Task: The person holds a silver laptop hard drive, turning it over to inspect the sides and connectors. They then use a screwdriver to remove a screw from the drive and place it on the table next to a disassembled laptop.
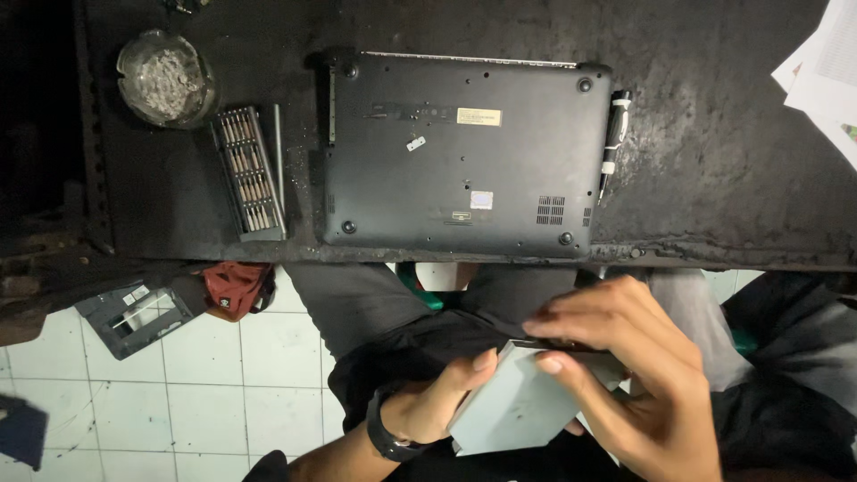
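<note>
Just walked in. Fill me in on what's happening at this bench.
A seated person holds a flat grey drive unit over their lap with both hands: the left hand grips its near edge, and the right hand pinches its far end. On the dark workbench a black laptop lies bottom side up. A screwdriver rests by its right edge, an open bit set to its left, beside a glass ashtray.

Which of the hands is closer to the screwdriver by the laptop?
Right. The right hand is below the screwdriver, on the grey flat box. The left hand grips that box farther left and lower.
</note>
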